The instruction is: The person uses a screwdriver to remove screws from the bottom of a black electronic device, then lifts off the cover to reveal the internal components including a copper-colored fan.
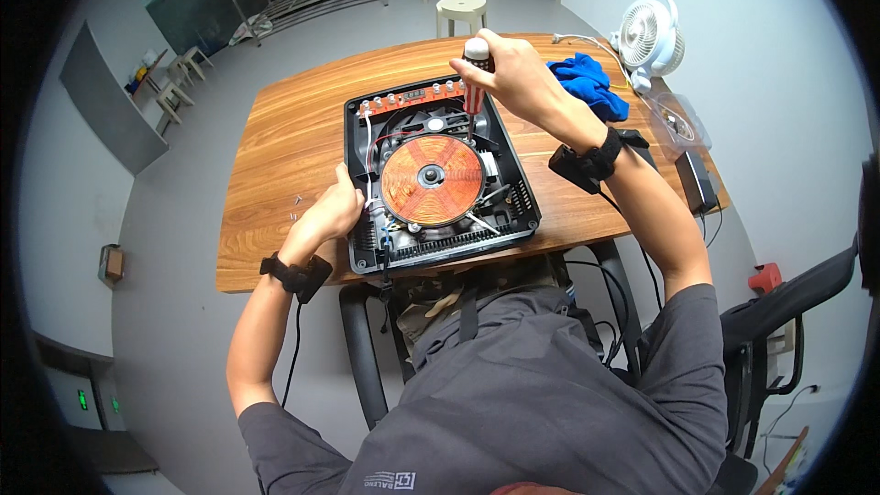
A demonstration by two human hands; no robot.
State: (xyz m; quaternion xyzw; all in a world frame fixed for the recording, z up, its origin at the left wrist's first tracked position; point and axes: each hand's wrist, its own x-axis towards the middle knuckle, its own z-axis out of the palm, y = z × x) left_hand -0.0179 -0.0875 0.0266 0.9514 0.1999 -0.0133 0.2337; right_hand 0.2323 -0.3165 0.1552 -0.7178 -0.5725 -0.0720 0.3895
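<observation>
An opened induction cooker point(521, 170) lies on the wooden table in front of me, its black housing exposed. Inside it sit a round copper coil point(412, 194), an orange-red circuit board point(394, 101) along the far side, and several wires. My right hand point(521, 75) is closed around the red-and-white handle of a screwdriver point(473, 101). The tool stands nearly upright, its tip down at the coil's far right edge; exact contact there is too small to tell. At the housing's left side, my left hand point(332, 211) grips the wall, thumb on top, some fingers hidden.
Several small screws point(296, 200) lie on the table point(275, 156) left of the cooker. To the right are a crumpled blue cloth point(587, 84), a white fan point(647, 32), a clear plastic box point(680, 121) and a black box-shaped device point(697, 181). A stool point(461, 7) stands beyond the table.
</observation>
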